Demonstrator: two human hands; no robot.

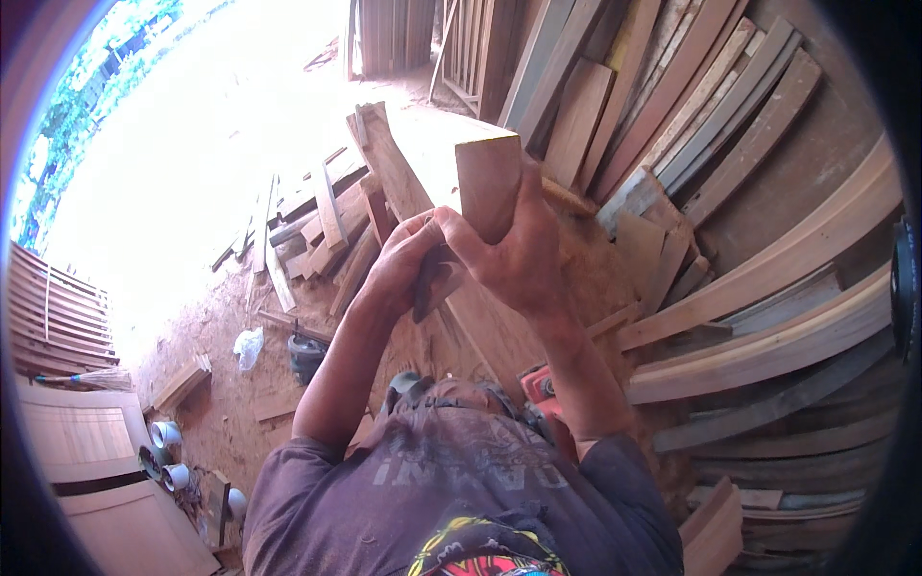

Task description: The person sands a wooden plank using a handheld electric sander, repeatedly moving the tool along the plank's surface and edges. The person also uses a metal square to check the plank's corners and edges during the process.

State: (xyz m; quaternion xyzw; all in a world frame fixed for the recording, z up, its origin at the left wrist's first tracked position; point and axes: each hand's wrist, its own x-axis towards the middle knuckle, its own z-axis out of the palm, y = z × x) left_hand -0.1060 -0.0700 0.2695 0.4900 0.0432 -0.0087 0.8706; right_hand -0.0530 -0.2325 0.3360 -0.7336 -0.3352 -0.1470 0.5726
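Note:
In front of my chest, my right hand [519,259] is wrapped around a squared wooden block [488,187], its thumb along the near left side and fingers up the right edge. The block's upper face is washed out by glare. Close beside it, my left hand [408,254] is closed, with its fingertips meeting my right thumb near the block's lower left corner. A dark flat piece [428,288] shows below the left palm and appears held in that hand. Its other end is hidden by the fingers, so its kind is unclear.
Wood offcuts [322,226] lie heaped on the dusty floor ahead. Long boards [768,288] lean and stack along the right. A dark container [307,355] and a crumpled plastic bag [249,348] sit to the left. A red tool [540,384] is by my right forearm. Panelled wooden pieces [86,432] lie far left.

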